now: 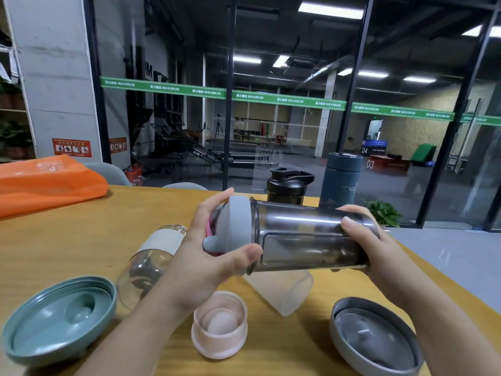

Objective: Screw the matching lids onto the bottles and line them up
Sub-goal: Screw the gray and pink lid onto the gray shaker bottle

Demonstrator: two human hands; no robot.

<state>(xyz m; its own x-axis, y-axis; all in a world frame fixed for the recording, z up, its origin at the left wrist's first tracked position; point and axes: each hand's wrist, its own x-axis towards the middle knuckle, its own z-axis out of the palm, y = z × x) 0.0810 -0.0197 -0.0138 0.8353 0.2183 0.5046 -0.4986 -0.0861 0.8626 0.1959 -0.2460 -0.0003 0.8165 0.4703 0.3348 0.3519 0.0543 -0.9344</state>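
A smoky transparent bottle point(306, 237) is held sideways above the table. My right hand point(371, 240) grips its base end. My left hand point(208, 251) wraps around the grey lid point(235, 226) sitting on the bottle's mouth. A clear bottle with a white band point(151, 256) lies on its side behind my left wrist, without a lid. A frosted cup point(287, 291) lies under the held bottle. Three loose lids rest upside down near me: a teal lid point(54, 321), a pink lid point(219, 324) and a grey lid point(374, 340).
At the table's far edge stand a black bottle with a black lid point(287, 185) and a dark blue flask point(341, 180), both capped. An orange bag point(48, 180) lies at the far left. The wooden table point(67, 240) ends at the right, with floor beyond.
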